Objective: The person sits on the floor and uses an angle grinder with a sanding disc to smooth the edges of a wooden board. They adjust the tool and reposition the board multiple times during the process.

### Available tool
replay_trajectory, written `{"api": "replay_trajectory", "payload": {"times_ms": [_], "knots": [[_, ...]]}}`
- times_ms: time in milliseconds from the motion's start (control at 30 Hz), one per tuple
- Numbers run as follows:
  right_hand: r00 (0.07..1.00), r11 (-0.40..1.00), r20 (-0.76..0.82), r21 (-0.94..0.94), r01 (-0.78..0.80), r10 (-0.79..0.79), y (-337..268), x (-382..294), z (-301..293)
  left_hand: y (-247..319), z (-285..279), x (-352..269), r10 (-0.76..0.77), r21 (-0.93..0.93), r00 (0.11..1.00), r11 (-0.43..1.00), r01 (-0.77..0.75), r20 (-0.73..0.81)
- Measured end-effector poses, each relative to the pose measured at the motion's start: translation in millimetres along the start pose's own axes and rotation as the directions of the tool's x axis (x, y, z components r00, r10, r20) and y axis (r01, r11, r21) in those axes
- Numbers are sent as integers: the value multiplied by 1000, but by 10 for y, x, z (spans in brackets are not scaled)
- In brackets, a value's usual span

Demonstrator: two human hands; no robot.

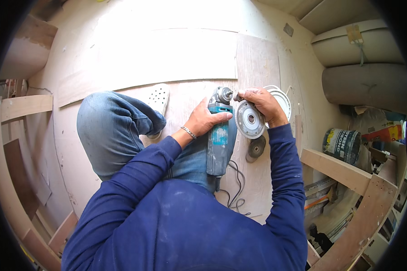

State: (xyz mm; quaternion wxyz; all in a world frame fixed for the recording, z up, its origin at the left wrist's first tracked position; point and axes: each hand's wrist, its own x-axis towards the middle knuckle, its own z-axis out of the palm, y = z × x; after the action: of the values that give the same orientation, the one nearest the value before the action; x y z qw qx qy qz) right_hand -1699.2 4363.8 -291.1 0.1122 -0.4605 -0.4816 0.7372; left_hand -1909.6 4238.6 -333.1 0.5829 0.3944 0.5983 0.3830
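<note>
An angle grinder with a teal and grey body lies along my right thigh, its gear head pointing away from me. My left hand grips it just below the gear head, thumb across the teal housing. The bare spindle sticks up with no disc on it. To the right, my right hand holds a metal cutting disc with a centre hole. Between that hand's thumb and fingertips is a small metal flange or nut, close beside the spindle. Part of the disc is covered by the fingers.
Dark worn discs lie on the board floor below the held disc. A white round lid or plate is behind my right hand. The black cord coils beside my leg. Wooden framing and a dark bucket stand at right.
</note>
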Motion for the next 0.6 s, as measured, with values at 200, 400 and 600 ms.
{"api": "replay_trajectory", "payload": {"times_ms": [200, 400, 600], "knots": [[994, 947, -113, 317, 43, -8, 80, 20, 172, -5, -25, -22, 19, 55, 1000, 998, -20, 2], [980, 929, -200, 361, 78, -5, 101, -58, 251, 43, -32, -46, 8, 62, 1000, 998, -9, 15], [991, 935, -133, 347, 66, -20, 125, -122, 277, -110, -57, -7, 7, 102, 1000, 995, -5, -29]]}}
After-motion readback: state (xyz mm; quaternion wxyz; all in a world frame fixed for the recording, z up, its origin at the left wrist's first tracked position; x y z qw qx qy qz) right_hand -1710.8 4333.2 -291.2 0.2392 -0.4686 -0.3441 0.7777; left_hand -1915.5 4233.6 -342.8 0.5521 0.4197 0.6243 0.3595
